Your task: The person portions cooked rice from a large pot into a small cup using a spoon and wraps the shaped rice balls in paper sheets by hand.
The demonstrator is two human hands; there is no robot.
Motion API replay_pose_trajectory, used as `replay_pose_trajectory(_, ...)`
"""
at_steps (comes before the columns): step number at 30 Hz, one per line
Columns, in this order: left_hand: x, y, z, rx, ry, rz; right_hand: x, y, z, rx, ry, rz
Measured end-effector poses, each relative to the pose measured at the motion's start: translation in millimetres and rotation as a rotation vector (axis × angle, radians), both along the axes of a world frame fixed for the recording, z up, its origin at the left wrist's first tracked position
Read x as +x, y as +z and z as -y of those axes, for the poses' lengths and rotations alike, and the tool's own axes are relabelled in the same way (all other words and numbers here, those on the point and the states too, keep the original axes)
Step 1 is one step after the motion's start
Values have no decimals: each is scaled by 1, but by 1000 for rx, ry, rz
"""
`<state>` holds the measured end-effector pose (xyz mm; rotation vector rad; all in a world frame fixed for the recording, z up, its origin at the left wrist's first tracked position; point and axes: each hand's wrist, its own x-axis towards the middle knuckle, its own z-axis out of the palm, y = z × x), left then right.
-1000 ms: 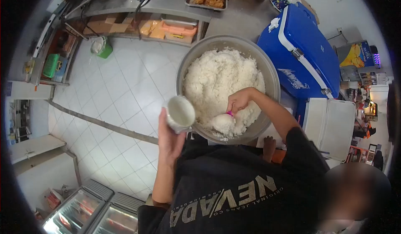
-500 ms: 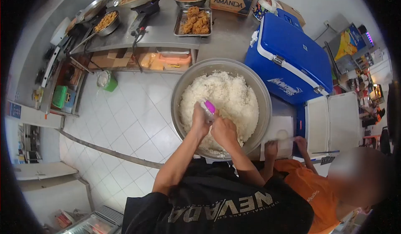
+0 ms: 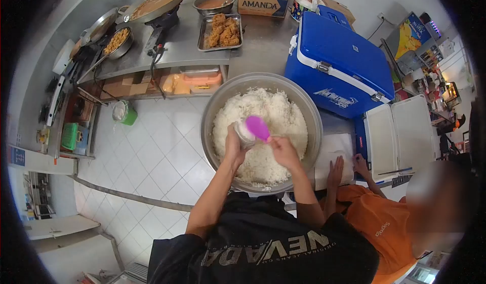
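Observation:
A wide metal pot (image 3: 317, 127) in front of me holds a large heap of cooked white rice (image 3: 281, 109). Over the rice, my left hand (image 3: 235, 146) is wrapped round a small clear cup (image 3: 245, 136) with something white in it, seemingly rice. My right hand (image 3: 284, 152) grips the handle of a purple rice paddle (image 3: 257, 127). The paddle's broad end is at the cup's upper right edge; whether they touch, I cannot tell.
A co-worker in an orange shirt (image 3: 369, 213) has both hands on white paper (image 3: 336, 149) right of the pot. A blue cooler (image 3: 344, 56) stands beyond. Fried chicken on a tray (image 3: 220, 32), bowls and pans line the steel counter (image 3: 182, 33).
The paddle has turned so its broad face shows, and my right hand has moved right, away from the left. The co-worker's hands have come down onto the paper.

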<state>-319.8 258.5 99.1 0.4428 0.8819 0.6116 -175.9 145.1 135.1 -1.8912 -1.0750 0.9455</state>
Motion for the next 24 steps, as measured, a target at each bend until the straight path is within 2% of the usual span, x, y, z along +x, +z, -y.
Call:
replay_pose_trajectory(3,0,19,1,-1,-50,-72,-15,-41,2,126,113,191)
replay_pose_trajectory(4,-2,22,2,-20,-62,-95,-3,-24,2,6,187,81)
replay_pose_trajectory(7,-8,28,2,-53,-140,-128,34,3,1,2,167,211)
replay_pose_trajectory(8,-7,30,-1,-57,-172,-126,27,48,-7,-81,99,250)
replay_pose_trajectory(9,-7,25,-4,-45,-233,-85,20,48,-13,-82,113,311)
replay_pose_trajectory(11,-7,10,-8,-26,-361,-7,10,43,-18,-90,139,427)
replay_pose_trajectory(14,-10,37,-5,-48,-305,-56,43,-16,-19,-16,-14,674)
replay_pose_trajectory(17,-15,28,-10,-5,-199,-119,53,-2,-10,25,-94,232)
replay_pose_trajectory(18,-14,31,-8,24,-181,-148,50,-14,-10,90,-79,133)
replay_pose_trajectory(21,-1,36,-6,87,-179,-207,-2,-9,-7,151,133,59)
replay_pose_trajectory(24,-2,21,-5,86,-225,-199,-3,-25,-6,89,224,31)
